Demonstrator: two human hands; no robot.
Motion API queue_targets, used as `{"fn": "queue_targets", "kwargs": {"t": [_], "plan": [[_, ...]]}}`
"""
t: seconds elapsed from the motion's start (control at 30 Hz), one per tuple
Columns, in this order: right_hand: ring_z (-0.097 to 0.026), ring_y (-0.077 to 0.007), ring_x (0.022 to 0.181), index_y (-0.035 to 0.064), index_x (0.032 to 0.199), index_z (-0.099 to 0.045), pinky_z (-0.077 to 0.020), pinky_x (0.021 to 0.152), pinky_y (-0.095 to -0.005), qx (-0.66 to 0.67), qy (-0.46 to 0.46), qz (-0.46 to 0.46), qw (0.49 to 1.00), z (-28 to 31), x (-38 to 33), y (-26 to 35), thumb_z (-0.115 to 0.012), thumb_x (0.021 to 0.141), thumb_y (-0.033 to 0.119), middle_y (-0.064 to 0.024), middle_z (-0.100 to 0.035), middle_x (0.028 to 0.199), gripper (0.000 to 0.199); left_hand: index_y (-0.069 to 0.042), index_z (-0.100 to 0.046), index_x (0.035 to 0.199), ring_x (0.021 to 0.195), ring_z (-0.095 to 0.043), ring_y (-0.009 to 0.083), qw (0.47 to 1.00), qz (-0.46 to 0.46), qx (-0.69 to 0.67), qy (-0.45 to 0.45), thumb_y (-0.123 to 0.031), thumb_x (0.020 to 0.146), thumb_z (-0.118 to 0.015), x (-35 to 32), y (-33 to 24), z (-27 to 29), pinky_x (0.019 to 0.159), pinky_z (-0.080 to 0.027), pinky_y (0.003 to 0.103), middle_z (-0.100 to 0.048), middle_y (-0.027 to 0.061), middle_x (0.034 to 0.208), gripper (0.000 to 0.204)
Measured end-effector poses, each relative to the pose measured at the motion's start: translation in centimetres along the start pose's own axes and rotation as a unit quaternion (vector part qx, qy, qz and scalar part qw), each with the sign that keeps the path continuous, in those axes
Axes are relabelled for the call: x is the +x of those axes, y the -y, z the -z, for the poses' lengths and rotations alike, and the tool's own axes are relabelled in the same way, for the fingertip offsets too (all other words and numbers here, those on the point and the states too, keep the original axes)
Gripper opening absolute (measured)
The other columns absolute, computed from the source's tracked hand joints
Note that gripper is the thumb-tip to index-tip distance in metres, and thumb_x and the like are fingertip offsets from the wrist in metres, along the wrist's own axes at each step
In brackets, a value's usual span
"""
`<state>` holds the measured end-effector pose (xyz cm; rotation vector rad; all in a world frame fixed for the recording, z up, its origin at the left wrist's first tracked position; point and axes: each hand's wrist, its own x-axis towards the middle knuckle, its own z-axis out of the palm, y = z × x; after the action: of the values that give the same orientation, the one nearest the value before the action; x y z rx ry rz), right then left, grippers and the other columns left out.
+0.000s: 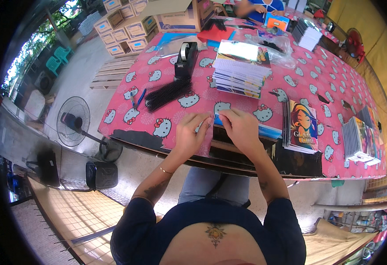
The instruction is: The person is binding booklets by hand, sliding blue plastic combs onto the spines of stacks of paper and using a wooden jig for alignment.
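Left hand (pixel 192 133), right hand (pixel 243 131): fingertips are pinched narrow; whether anything is held cannot be told | blue sheet (pixel 270 132): partly covered by right hand, tabletop's (pixel 242 105) near edge | judged light, bendable; best gripped by edges

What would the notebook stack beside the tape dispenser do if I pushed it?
The notebook stack is probably heavy, with so many piled up. It may slide apart, since its edges stick out unevenly. The shiny top cover might be slippery.

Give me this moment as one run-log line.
left hand: curled, grip unclear | right hand: curled, grip unclear | nearby: black spiral coils, black tape dispenser, stacked spiral notebooks | surface: pink patterned tablecloth
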<state>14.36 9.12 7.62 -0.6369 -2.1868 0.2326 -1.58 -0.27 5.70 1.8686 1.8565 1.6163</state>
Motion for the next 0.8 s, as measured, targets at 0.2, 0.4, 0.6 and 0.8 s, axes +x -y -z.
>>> {"fn": "queue_targets", "kwargs": {"t": [0.2,0.4,0.6,0.8], "plan": [[-0.066,-0.0305,0.071,0.0099,0.095,-0.07,-0.0503,0.061,-0.0403,0.009,0.021,-0.006,1.0,0.4,0.0,0.2,-0.07,0.088,0.017,-0.0084,-0.067,0.082,0.01,-0.001,-0.072,0.105,0.074,-0.065,0.0246,1.0,-0.004,-0.004,-0.003,-0.007,0.089,-0.07,0.7,0.1,0.1,0.06,-0.05,0.035,-0.068,0.0128,0.085,0.017],[-0.066,-0.0329,0.076,0.0084,0.102,-0.07,-0.051,0.065,-0.0406,0.054,0.037,-0.015,0.998,1.1,-0.1,0.2,-0.07,0.088,0.013,-0.0103,-0.068,0.088,0.015,-0.003,-0.066,0.116,0.076,-0.063,0.0264,0.986,-0.095,-0.012,0.137,-0.009,0.089,-0.071,3.2,1.5,1.7,0.066,-0.049,0.036,-0.066,0.0116,0.092,0.028],[-0.067,-0.0349,0.078,0.0094,0.104,-0.07,-0.0521,0.067,-0.044,0.031,0.083,-0.018,0.996,3.1,0.0,-0.2,-0.067,0.09,0.016,-0.0106,-0.069,0.092,0.016,-0.005,-0.057,0.133,0.101,-0.06,0.0341,0.956,-0.104,0.103,0.256,-0.034,0.093,-0.065,4.6,1.0,2.1,0.085,-0.046,0.047,-0.058,0.0159,0.123,0.05],[-0.067,-0.0343,0.078,0.0114,0.102,-0.07,-0.0522,0.068,-0.045,-0.006,0.098,-0.051,0.994,3.1,-0.3,-1.0,-0.062,0.093,0.02,-0.0089,-0.07,0.088,0.015,-0.003,-0.041,0.149,0.145,-0.032,0.0369,0.917,-0.167,0.338,0.127,-0.054,0.091,-0.059,-2.4,1.4,-3.0,0.111,-0.022,0.065,-0.037,0.0193,0.155,0.079]]}}
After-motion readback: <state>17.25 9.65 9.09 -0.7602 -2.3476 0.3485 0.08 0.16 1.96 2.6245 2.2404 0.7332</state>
